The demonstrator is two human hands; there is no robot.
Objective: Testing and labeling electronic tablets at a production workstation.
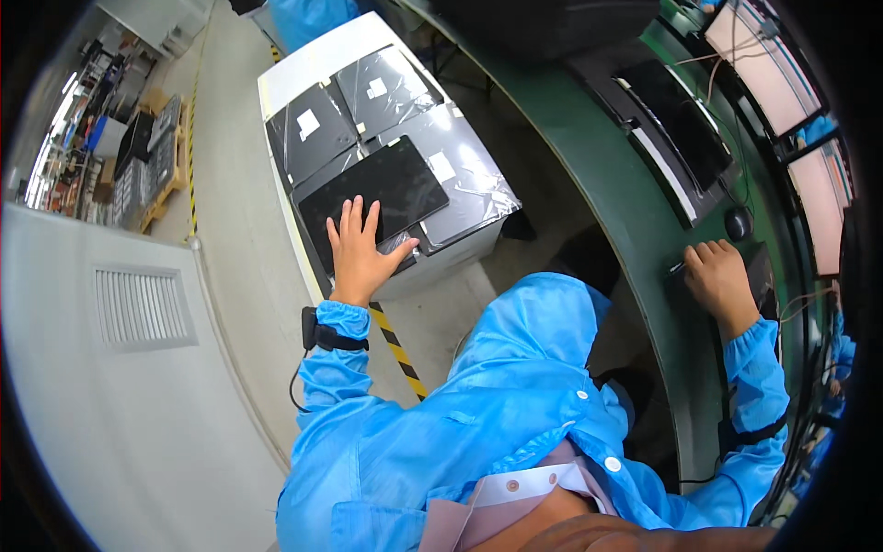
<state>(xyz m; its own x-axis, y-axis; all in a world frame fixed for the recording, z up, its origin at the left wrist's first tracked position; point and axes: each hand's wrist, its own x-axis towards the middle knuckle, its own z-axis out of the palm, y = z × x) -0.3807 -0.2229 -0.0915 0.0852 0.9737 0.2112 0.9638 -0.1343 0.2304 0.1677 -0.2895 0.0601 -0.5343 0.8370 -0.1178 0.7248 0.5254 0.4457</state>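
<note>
My left hand (361, 253) lies with fingers spread on the near edge of a black flat panel (391, 189) that looks like a tablet. The panel rests on several dark, film-wrapped flat pieces (313, 133), some bearing white labels, on top of a white box-like stand (441, 267). Over on the green bench (635, 304), my right hand (719, 281) is closed with its fingers curled under. A small dark end (678, 270) shows beside those fingers; what it belongs to is hidden.
A black computer mouse (739, 223) sits just beyond my right hand, near a black screen device (676, 124) and cables. Monitors (768, 74) line the bench's right side. At left are a white vented cabinet (120, 368) and a loaded pallet (164, 175). Someone's blue sleeve (311, 20) shows behind the stand.
</note>
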